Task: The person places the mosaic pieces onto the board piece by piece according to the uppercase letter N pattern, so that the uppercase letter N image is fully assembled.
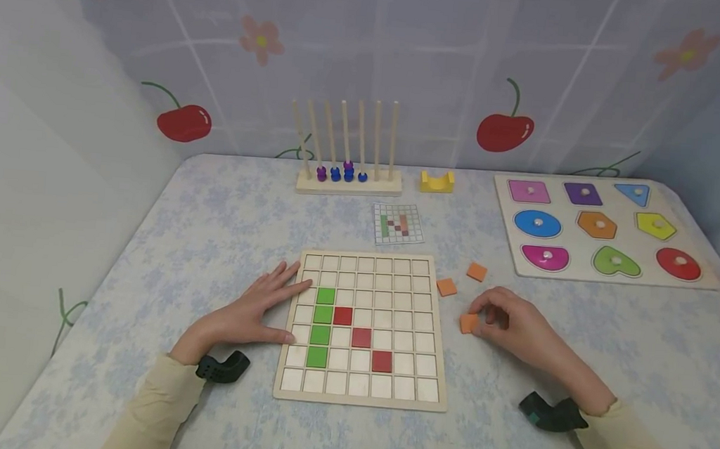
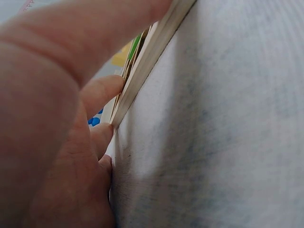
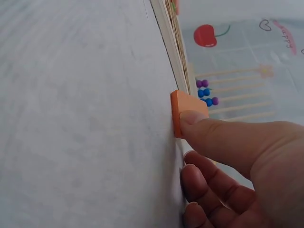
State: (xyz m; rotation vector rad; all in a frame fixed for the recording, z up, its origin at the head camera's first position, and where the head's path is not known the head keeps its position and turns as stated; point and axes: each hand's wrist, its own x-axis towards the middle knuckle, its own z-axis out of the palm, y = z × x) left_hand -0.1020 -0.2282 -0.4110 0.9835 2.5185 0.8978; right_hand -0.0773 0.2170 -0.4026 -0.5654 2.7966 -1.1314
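A square wooden grid board [image 1: 341, 388] lies on the table, with several green tiles [image 1: 320, 335] in one column and three red tiles [image 1: 361, 337] stepping down diagonally. Spread along the board's left edge, my left hand [image 1: 250, 309] touches the rim with its thumb and fingers. To the right of the board, my right hand [image 1: 520, 327] pinches an orange square tile [image 3: 192, 103] between thumb and fingers. In the right wrist view the thumb lies on the tile's face and the index fingertip is hidden. Two more orange tiles [image 1: 447, 287] lie by the board's right edge.
Behind the board lies a pattern card [image 1: 399, 225] with green, red and orange squares. A peg abacus [image 1: 349, 187] with purple and blue beads and a yellow block [image 1: 436, 182] stand at the back. A knobbed shape puzzle [image 1: 607, 230] lies at the right.
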